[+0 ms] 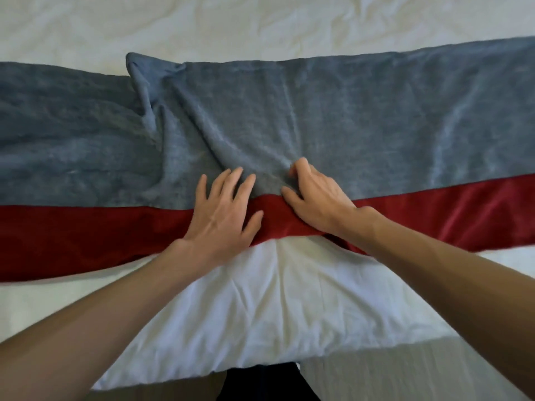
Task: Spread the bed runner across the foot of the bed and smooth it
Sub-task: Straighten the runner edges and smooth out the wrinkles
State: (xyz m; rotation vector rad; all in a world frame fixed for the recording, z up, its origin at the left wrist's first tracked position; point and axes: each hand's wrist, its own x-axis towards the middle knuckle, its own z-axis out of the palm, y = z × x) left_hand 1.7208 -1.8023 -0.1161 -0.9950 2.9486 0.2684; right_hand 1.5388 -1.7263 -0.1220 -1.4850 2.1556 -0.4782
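The bed runner is lying across the white bed from the left edge of the view to the right, its wide blue-grey part on the far side and its dark red band running along the near edge. It is not lying flat: a fold is rising near its far edge left of the middle, creases are fanning from there down toward the centre, and the red band is narrowing and bunching at the centre. The left hand is resting palm-down on the runner where the red band is meeting the blue-grey cloth, its fingers spread open and flat, gripping nothing. Just beside it, the right hand is pressing on the same seam, its fingers curled and pinching a small ridge of the blue-grey cloth. Both bare forearms are reaching in from the near side. Below the runner, the white bedding is hanging over the foot of the bed, creased down the middle, with a dark strip showing under its lower edge.
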